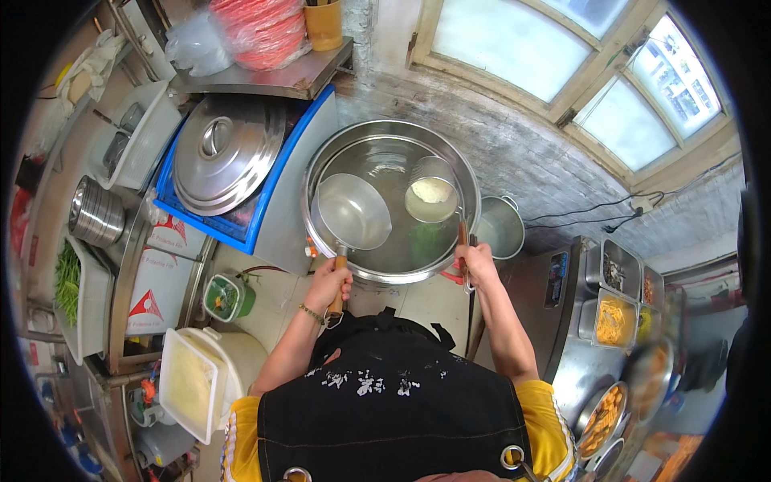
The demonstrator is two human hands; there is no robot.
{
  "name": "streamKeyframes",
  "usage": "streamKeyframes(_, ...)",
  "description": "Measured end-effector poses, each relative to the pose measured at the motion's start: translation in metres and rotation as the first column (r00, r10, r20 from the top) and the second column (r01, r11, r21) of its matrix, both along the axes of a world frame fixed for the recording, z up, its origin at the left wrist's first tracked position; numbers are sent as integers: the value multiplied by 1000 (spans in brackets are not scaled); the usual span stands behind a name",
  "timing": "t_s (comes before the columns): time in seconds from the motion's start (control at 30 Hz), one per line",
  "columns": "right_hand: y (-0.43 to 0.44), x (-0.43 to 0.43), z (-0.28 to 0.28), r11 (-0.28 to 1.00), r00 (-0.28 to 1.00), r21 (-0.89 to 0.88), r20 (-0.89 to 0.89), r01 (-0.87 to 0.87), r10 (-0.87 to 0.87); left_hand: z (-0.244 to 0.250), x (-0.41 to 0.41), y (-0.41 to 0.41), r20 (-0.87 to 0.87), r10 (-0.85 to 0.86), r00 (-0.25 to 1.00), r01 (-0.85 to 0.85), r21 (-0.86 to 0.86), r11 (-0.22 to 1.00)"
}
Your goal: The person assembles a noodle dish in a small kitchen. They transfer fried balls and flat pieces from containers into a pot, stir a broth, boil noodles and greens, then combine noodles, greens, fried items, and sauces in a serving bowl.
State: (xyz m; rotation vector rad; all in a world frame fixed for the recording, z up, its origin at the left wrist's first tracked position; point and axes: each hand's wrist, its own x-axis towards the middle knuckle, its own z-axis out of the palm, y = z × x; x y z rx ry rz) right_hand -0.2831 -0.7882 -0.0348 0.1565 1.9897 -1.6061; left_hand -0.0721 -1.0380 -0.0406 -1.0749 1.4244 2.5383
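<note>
My left hand (328, 283) grips the wooden handle of a metal saucepan (352, 211), which is held over the left side of a large steel pot (313, 232). Liquid fills much of the pot. In my right hand (477, 263) is the brown handle of a deep noodle strainer basket (435, 208). A pale mass of what look like noodles (430, 190) sits inside the basket, over the pot's right side. A blurred green patch (426, 240) shows in the liquid below the basket.
Against the wall at right stands a second metal pot (501, 226). Steel trays of toppings (613, 322) line the right counter. A large lid (226, 159) rests on a blue crate (259, 232) at left. On the floor are a green bin (226, 298) and a white tub (256, 355).
</note>
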Motion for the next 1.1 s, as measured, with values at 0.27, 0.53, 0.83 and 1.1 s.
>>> streamKeyframes(0.27, 5, 13, 40, 985, 921, 157, -367, -76, 130, 8, -22, 21, -50, -37, 998, 49, 252, 966)
streamKeyframes(0.53, -6, 46, 24, 948, 553, 306, -776, -90, 303, 55, -25, 32, -288, -53, 956, 189, 467, 864)
streamKeyframes(0.83, -80, 59, 50, 940, 299, 220, -907, -261, 295, 108, 43, -15, -336, 42, 941, 109, 417, 902)
streamKeyframes(1.1, -213, 109, 96, 902, 417, 9, -885, -432, 208, 103, 140, -99, -283, 151, 947, -29, 392, 919)
